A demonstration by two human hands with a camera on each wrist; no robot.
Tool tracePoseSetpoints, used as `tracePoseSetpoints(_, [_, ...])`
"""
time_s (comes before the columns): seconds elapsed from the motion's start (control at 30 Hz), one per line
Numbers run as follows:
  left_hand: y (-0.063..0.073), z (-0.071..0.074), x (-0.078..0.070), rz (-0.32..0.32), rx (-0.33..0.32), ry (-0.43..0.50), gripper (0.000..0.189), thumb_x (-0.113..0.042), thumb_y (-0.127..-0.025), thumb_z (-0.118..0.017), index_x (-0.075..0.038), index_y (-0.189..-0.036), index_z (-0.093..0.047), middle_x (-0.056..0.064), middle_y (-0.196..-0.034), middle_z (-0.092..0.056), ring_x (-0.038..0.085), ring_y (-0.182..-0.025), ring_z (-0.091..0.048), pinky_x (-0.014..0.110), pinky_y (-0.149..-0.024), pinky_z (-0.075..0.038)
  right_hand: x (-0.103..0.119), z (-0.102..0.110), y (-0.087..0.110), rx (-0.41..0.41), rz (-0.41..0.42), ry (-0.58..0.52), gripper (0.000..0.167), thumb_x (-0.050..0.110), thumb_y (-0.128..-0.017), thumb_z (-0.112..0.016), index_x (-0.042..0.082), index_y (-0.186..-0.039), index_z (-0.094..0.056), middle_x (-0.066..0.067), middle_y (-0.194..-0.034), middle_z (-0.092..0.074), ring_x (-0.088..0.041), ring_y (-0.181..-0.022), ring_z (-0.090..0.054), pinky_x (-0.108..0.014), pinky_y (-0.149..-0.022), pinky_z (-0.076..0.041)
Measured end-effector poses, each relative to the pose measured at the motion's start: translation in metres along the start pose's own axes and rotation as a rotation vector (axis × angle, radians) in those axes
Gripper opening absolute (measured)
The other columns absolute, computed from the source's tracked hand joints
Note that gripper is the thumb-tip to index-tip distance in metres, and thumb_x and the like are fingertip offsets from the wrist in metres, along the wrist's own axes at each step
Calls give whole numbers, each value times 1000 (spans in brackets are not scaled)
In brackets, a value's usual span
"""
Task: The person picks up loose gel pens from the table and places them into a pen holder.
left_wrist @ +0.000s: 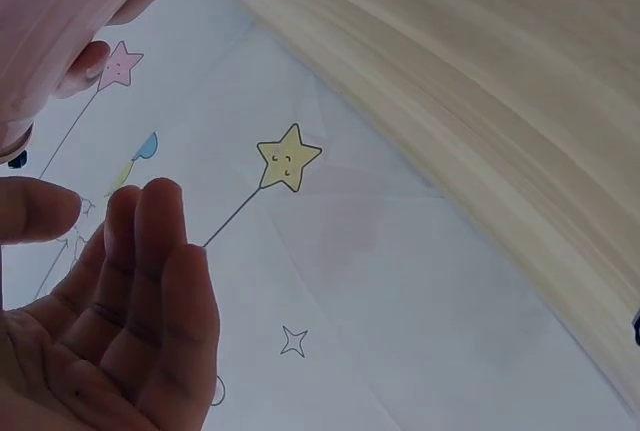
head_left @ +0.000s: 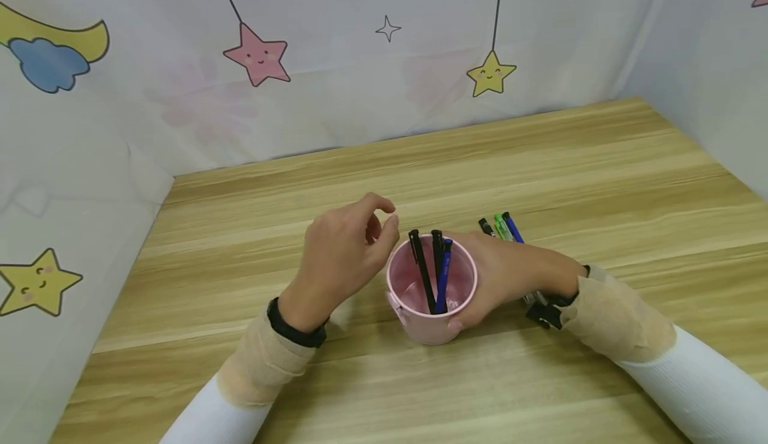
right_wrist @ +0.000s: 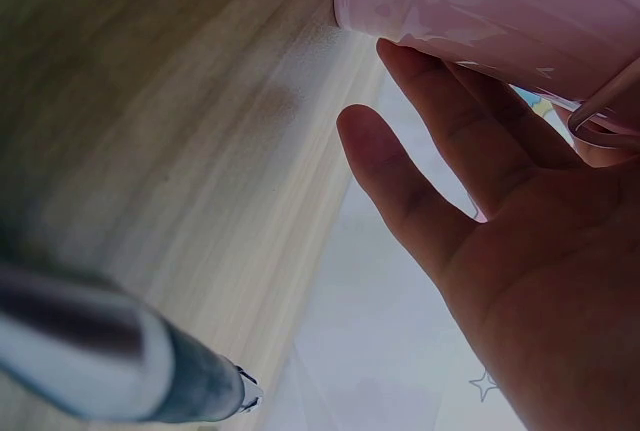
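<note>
Right hand (head_left: 495,271) grips the pink bucket (head_left: 429,331), probably steadying it; left hand (head_left: 343,244), loose and empty beside it, likely gotta pinch a pen (head_left: 443,281).

Bucket (right_wrist: 470,1) smooth, glossy; table (head_left: 540,171) wood-grained, smooth; backdrop (head_left: 336,91) creased cloth; wrist wraps (head_left: 630,314) rough, matt.

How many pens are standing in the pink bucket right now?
3: one black pen at left, a second black pen further right, and a blue pen partly overlapping the second. A short one behind them could be hidden.
</note>
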State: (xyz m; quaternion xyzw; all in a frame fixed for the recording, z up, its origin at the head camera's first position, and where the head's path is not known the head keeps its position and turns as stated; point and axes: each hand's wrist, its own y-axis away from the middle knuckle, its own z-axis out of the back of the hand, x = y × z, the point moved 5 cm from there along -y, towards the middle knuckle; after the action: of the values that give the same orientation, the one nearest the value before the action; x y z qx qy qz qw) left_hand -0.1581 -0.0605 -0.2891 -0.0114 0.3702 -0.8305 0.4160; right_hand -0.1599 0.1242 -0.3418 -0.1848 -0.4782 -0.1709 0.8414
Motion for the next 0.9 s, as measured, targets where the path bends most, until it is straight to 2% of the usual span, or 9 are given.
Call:
tracePoseSetpoints(0.33, [2, -1, 6, 49, 47, -65, 17, -21, -91, -65, -8, -101, -70, -3, -64, -62, 9, -45, -44, 29, -39, -37, 0, -1, 0, 0, -12, -6, 85, 33, -67, -96, 13, -137, -51, -2, -126, -65, -18, -115, -62, -39, -97, -51])
tracePoseSetpoints(0.53, [2, 0, 11, 76, 75, -144, 18, -23, -90, -66, -10, -101, -71, -4, -62, -60, 11, -43, -44, 29, -38, -35, 0, 0, 0, -4, -17, 6, 86, 35, -67, -96, 14, -137, -52, -1, -126, -65, -17, -115, -62, -38, -98, -51])
tracePoseSetpoints(0.77, [4, 0, 15, 136, 153, -218, 23, -26, -90, -65, -10, -105, -70, -4, -61, -58, 14, -42, -45, 29, -35, -34, 1, 0, 0, -6, -18, 0, 86, 34, -66, -96, 14, -138, -51, -2, -127, -65, -20, -115, -62, -38, -97, -51])
tracePoseSetpoints(0.9, [6, 0, 20, 189, 211, -280, 27, -30, -91, -65, -9, -108, -68, -3, -55, -52, 17, -41, -43, 31, -34, -32, 1, -1, 0, -3, -16, -14, 86, 33, -66, -96, 14, -138, -51, -2, -127, -65, -23, -116, -63, -39, -98, -51])
